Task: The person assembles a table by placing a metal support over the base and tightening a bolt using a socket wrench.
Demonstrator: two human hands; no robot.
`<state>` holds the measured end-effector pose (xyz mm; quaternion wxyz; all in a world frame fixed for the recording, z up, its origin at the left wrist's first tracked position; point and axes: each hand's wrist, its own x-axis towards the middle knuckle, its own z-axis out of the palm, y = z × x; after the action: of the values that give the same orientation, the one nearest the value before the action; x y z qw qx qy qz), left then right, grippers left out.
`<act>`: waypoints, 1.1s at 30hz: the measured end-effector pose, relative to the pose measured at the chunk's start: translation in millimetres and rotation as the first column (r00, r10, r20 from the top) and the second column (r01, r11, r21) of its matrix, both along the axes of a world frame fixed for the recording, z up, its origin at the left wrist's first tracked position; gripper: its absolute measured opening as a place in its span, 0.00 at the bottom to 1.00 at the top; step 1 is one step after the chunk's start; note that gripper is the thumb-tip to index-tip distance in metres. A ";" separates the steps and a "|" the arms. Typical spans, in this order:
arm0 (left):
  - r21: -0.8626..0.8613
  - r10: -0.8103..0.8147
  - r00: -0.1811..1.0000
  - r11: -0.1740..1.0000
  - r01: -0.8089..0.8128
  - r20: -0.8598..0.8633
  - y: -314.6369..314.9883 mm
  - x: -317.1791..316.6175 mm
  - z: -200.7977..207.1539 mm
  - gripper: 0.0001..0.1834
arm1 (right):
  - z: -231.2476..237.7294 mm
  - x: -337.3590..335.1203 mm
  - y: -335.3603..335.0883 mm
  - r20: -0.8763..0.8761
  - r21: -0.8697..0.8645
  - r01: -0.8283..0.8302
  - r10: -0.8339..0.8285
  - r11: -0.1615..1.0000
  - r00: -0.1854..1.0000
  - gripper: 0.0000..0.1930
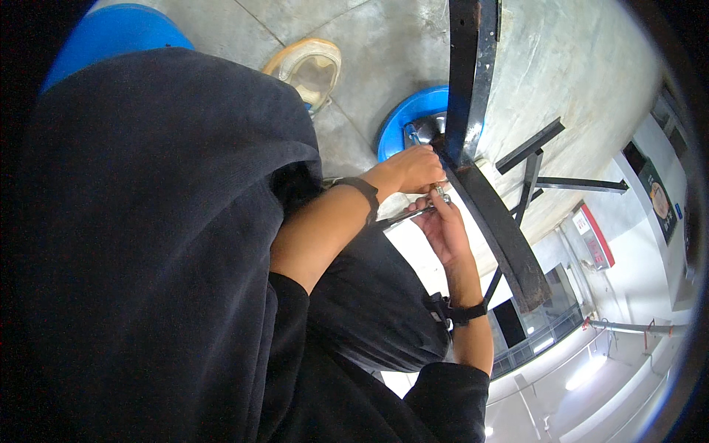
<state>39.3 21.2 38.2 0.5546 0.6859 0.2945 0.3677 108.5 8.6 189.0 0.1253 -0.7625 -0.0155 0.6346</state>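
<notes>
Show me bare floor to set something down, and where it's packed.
Bare: floor between shoe, blue basin and black post; another patch right of that post, above the black frame. Crowded: around left hand and right hand, where metal tool, black bar and basin bunch up.

A lit lamp (587,372) and red-edged box (594,238) show behind.
</notes>
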 end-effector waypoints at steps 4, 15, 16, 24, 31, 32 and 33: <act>-0.139 -0.112 0.978 0.986 0.088 -0.174 13.0 -4.2 9.1 0.20 | -3.2 7.5 15.1 0.169 0.017 -0.464 0.455 0.886 0.874 0.07; -0.102 -0.100 0.989 0.991 0.089 -0.105 18.6 -2.7 7.5 0.09 | 34.2 -12.5 62.3 0.293 -0.168 -0.986 0.953 -0.025 -0.074 0.26; -0.097 -0.107 0.989 0.991 0.098 -0.099 19.1 -2.1 7.8 0.09 | 47.4 -21.6 67.3 0.307 -0.113 -0.993 0.949 -0.036 -0.069 0.27; -0.197 -0.124 0.989 0.975 0.105 -0.086 16.0 -18.8 1.5 0.19 | 150.9 -95.0 117.8 -0.125 -0.081 -0.954 0.947 0.288 0.297 0.33; -0.167 -0.064 0.997 0.984 0.056 -0.039 15.1 -1.8 17.5 0.12 | 41.1 -6.0 34.0 0.529 -0.242 -0.954 0.800 -0.175 -0.281 0.21; -0.181 -0.077 0.996 0.981 0.067 -0.049 15.9 -5.7 17.2 0.12 | 28.7 -4.4 27.0 0.528 -0.215 -0.959 0.804 -0.184 -0.273 0.21; -0.135 -0.066 0.997 0.989 0.061 -0.037 15.3 -8.1 18.1 0.11 | 19.7 -4.3 20.7 0.559 -0.276 -0.960 0.803 -0.053 -0.205 0.18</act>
<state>31.2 36.5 56.3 0.6045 0.6637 0.3079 0.3150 104.3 29.4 208.7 -0.2826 -0.6363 -0.6739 0.2471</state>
